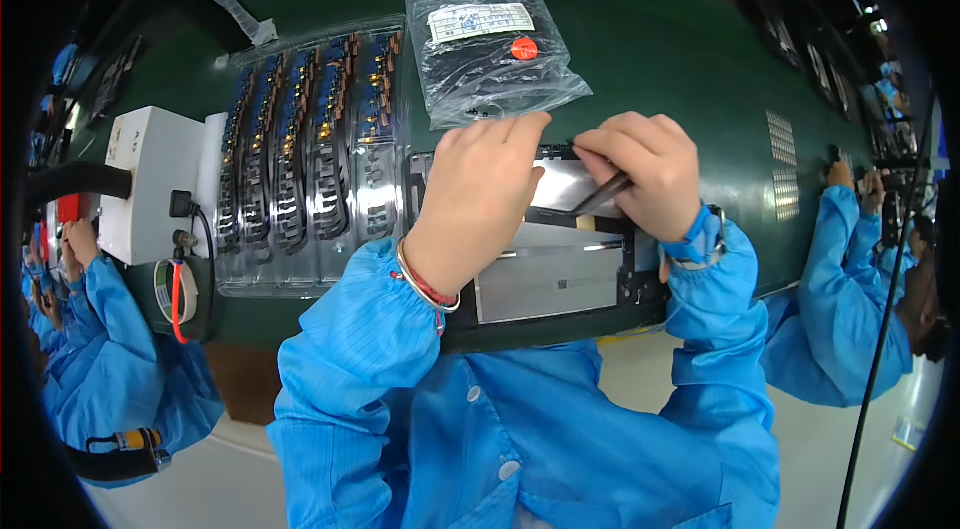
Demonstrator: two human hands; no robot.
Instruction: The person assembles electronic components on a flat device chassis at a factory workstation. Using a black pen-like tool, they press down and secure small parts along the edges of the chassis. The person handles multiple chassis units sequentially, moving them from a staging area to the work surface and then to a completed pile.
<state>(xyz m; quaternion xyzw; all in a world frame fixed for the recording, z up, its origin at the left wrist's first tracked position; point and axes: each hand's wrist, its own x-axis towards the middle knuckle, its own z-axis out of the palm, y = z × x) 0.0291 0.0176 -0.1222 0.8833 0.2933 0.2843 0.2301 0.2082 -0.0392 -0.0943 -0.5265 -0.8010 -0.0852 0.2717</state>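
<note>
A flat device chassis [545, 291] with silver panels and a black frame lies in front of me at the table's near edge. My left hand [470, 197] is over its far left part, fingers bent and pressed together; whatever their tips hold is hidden. My right hand [645, 169] is closed around dark tweezers [600, 196], which slant down to the left above the silver panel. Its thumb and forefinger pinch close together at the chassis's far edge; anything between them is too small to make out.
Left of the chassis stands a clear plastic tray [290, 274] with rows of flex-cable parts. A clear bag [490, 54] with a label lies just beyond my hands. Farther left is a white box [150, 189] with cables. Small-part sheets [783, 164] lie right. Co-workers in blue sit on both sides.
</note>
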